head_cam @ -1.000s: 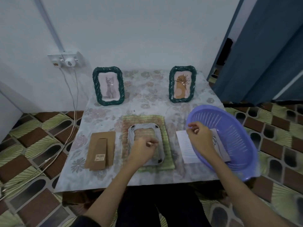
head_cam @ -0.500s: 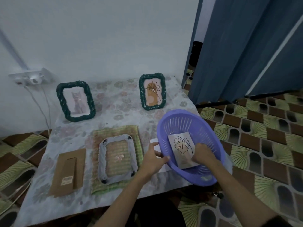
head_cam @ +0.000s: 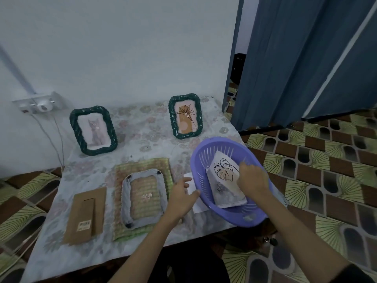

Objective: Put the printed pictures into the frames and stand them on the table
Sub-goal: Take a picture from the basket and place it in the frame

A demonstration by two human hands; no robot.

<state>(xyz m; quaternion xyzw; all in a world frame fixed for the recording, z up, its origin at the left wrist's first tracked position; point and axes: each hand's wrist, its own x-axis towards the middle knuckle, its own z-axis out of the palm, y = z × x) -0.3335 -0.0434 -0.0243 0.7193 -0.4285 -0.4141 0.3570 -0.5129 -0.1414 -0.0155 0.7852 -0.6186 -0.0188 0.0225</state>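
Purple basket [head_cam: 206, 160] — R hand [head_cam: 252, 178] seemingly pinching leaf print [head_cam: 223, 172].

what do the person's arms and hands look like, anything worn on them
Both forearms are bare, with no watch, ring or glove visible on the left hand or the right hand. Only a dark sleeve edge shows high on the right arm.

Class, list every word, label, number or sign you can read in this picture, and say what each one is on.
No text can be read here.
Sticker on the brown cardboard backing board: a small label with printed marks, too small and blurred to read.
Mark on the front rim of the purple basket: a faint patch, not legible.
Leaf print and the two framed pictures: drawings only, no words visible.
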